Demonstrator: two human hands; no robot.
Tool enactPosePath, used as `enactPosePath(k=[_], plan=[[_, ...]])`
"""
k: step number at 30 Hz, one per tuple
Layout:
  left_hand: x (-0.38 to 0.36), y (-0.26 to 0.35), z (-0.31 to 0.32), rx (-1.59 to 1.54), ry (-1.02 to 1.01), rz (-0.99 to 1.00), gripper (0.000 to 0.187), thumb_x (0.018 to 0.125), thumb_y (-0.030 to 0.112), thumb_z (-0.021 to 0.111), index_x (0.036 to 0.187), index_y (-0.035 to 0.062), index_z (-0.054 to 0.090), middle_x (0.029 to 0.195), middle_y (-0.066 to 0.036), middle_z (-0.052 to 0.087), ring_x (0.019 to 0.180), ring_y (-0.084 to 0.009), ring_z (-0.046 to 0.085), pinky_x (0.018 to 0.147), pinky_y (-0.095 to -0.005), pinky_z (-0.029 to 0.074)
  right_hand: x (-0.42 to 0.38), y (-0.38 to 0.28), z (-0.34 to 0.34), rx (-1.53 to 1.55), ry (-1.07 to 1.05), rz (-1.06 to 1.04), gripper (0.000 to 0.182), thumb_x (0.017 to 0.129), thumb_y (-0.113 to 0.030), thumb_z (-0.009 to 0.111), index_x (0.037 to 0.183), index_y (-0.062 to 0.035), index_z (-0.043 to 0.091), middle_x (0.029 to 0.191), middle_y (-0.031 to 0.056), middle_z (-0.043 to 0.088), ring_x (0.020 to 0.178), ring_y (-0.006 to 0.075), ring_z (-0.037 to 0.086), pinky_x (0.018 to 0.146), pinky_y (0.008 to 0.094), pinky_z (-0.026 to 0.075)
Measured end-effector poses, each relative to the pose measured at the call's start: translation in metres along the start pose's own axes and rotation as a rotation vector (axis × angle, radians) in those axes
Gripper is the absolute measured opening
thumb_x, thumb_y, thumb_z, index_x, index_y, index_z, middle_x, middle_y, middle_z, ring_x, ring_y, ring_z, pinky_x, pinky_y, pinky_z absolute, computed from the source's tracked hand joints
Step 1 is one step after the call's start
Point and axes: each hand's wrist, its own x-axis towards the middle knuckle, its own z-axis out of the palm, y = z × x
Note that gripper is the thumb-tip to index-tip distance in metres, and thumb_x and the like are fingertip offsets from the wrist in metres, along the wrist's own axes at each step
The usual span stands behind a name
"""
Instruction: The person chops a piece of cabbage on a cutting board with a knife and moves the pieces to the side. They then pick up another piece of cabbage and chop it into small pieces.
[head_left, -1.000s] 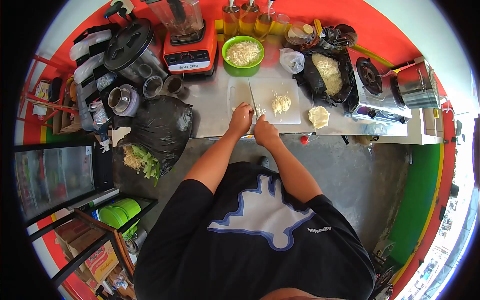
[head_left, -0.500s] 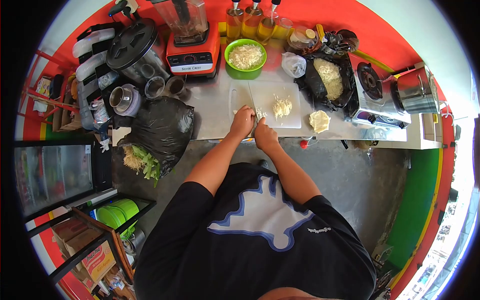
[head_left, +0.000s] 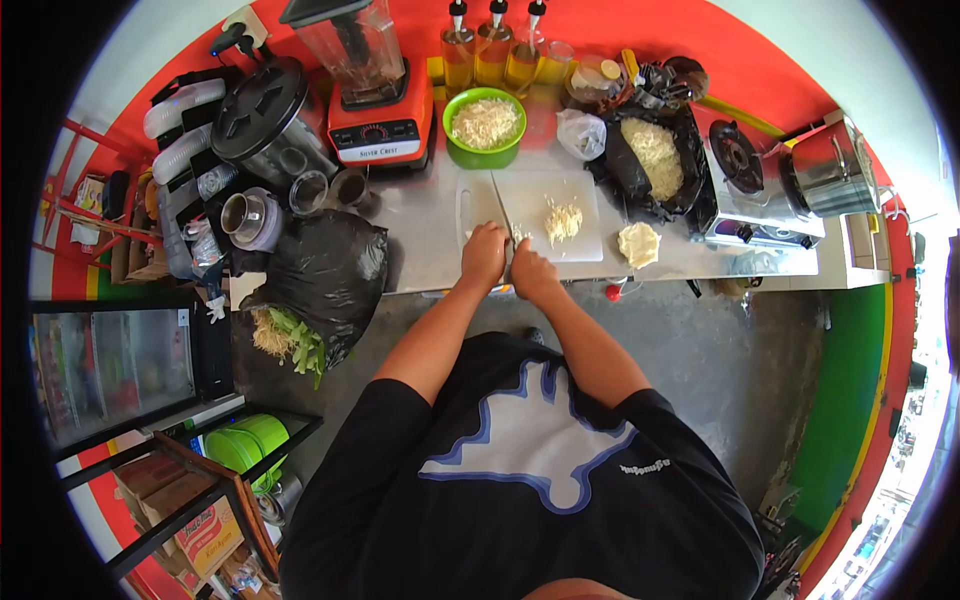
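Observation:
A white cutting board (head_left: pixel 575 190) lies near the counter's front edge. My right hand (head_left: pixel 533 273) is wrapped around the handle of a knife (head_left: pixel 502 205), whose blade points away from me across the board. Just left of the blade, my left hand (head_left: pixel 485 254) is closed with its fingertips down on the board; what it holds is hidden. A few pale shreds lie by the blade, and a larger pile of shredded pale vegetable (head_left: pixel 563 222) sits on the board's right half. To the right of the board rests a pale, rounded vegetable chunk (head_left: pixel 639 245).
Behind the board stands a green bowl (head_left: pixel 485 157) of pale shreds, beside a red blender (head_left: pixel 380 135) and oil bottles (head_left: pixel 493 60). Right are a black bag (head_left: pixel 625 165) of shreds and a stove (head_left: pixel 740 215). A black bag (head_left: pixel 330 260) with leafy greens stands left.
The whole view has shifted slightly. Both hands stay at the board's front edge, with the knife still in my right hand and its blade slightly changed in angle.

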Motion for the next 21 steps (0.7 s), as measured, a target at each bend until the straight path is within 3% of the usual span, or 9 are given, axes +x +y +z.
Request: enactPosePath(k=[2, 5, 16, 19, 21], plan=[[0.000, -0.002, -0.004, 0.133, -0.041, 0.044, 0.008, 0.086, 0.010, 0.061, 0.083, 0.0058, 0.066, 0.088, -0.013, 0.064, 0.092, -0.0357, 0.062, 0.080, -0.0461, 0.052, -0.005, -0.002, -0.007, -0.004, -0.006, -0.009, 0.034, 0.093, -0.009, 0.059, 0.120, 0.0028, 0.042, 0.110, 0.0270, 0.070, 0.107, 0.0407, 0.069, 0.091, 0.0463, 0.056], [0.003, -0.005, -0.005, 0.140, -0.103, 0.019, 0.007, 0.085, 0.008, 0.061, 0.082, 0.0058, 0.067, 0.088, -0.013, 0.064, 0.092, -0.0357, 0.062, 0.079, -0.0464, 0.052, -0.017, -0.004, -0.005, 0.005, -0.065, 0.008, 0.034, 0.091, -0.009, 0.059, 0.118, 0.0041, 0.041, 0.112, 0.0310, 0.068, 0.107, 0.0436, 0.068, 0.092, 0.0496, 0.055], [0.001, -0.009, -0.008, 0.162, -0.133, 0.041, 0.015, 0.086, 0.010, 0.058, 0.085, 0.0089, 0.073, 0.089, -0.012, 0.065, 0.090, -0.0337, 0.065, 0.078, -0.0460, 0.054, -0.012, -0.002, 0.001, 0.022, 0.007, -0.014, 0.034, 0.091, -0.008, 0.059, 0.118, 0.0035, 0.041, 0.108, 0.0288, 0.069, 0.102, 0.0441, 0.069, 0.088, 0.0494, 0.056], [0.004, -0.008, -0.006, 0.160, -0.137, -0.001, 0.016, 0.086, 0.009, 0.058, 0.087, 0.0099, 0.075, 0.090, -0.011, 0.066, 0.089, -0.0331, 0.066, 0.077, -0.0456, 0.054, -0.013, -0.005, 0.006, 0.027, -0.008, 0.020, 0.037, 0.091, -0.010, 0.060, 0.120, 0.0040, 0.042, 0.110, 0.0289, 0.069, 0.104, 0.0436, 0.069, 0.089, 0.0490, 0.056], [0.003, -0.008, -0.006, 0.153, -0.135, -0.032, 0.016, 0.087, 0.011, 0.060, 0.089, 0.0110, 0.076, 0.092, -0.011, 0.066, 0.090, -0.0326, 0.067, 0.077, -0.0449, 0.055, -0.009, -0.006, 0.007, 0.057, -0.007, 0.025, 0.049, 0.090, -0.011, 0.064, 0.128, 0.0065, 0.039, 0.113, 0.0303, 0.068, 0.109, 0.0430, 0.068, 0.093, 0.0482, 0.055]])
